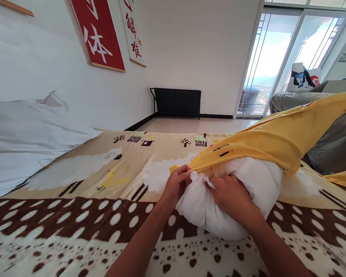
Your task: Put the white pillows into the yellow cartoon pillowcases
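Observation:
A white pillow [261, 177], bunched up, lies on a patterned blanket in front of me. Over its far side drapes a yellow pillowcase [265, 142] with small dark marks, stretching up to the right until it leaves the view. My left hand [177, 184] is closed in a pinch at the pillowcase's edge, right beside the pillow's left corner; the fingertips are partly hidden. My right hand [233, 198] grips a fold of the pillow's white fabric, thumb and fingers sunk into it. The pillow's far part is covered by the yellow cloth.
The blanket [83, 215] has sheep, mushrooms and a brown spotted band. On the left rests a large white pillow or cushion [31, 134]. A grey wrapped piece of furniture [325, 142] stands at right. A black folded panel [177, 103] leans at the far wall, near glass doors [276, 65].

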Motion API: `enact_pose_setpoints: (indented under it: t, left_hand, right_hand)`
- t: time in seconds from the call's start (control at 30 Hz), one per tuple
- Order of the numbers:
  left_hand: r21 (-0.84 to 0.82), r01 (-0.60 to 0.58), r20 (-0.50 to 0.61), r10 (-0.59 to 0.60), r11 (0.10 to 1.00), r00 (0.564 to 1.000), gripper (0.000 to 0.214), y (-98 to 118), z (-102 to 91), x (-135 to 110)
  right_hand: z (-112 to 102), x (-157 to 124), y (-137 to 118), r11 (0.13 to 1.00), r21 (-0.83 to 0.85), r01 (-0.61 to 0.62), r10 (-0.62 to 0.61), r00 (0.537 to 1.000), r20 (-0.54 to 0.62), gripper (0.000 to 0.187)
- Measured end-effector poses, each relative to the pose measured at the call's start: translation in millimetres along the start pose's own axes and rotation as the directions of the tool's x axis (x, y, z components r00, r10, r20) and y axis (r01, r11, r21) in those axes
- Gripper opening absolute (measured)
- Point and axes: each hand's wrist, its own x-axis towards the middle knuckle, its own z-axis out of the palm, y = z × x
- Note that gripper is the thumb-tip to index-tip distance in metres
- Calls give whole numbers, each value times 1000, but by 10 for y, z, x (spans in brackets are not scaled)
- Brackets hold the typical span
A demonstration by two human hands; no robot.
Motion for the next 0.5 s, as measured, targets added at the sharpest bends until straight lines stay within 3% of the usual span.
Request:
enact_pose_setpoints:
  t: [0.07,0.1,0.13,0.23,0.33,0.5]
  left_hand:
    - [103,-67,2,67,992,998,34,48,52,-69]
    - [233,-121,12,122,965,992,33,66,79,-100]
    - [400,-184,28,188,898,982,31,76,104,-123]
    - [791,-283,83,364,542,928,16,52,147,-123]
    - [898,-263,67,483,352,873,14,-35,115,-42]
    - [934,-240,51,569,263,821,24,-133,-11,48]
  right_hand:
    - [29,74,45,1000,10,-8,7,1000,26,17]
    - [48,108,72,999,32,-23,23,1000,9,16]
    - [70,142,101,997,63,-44,46,999,-24,16]
    - [148,227,167,980,186,-71,106,977,-187,17]
    - [172,251,147,964,257,61,35,934,-355,13]
    - [-168,-63,25,912,229,340,-173,825,-538,12]
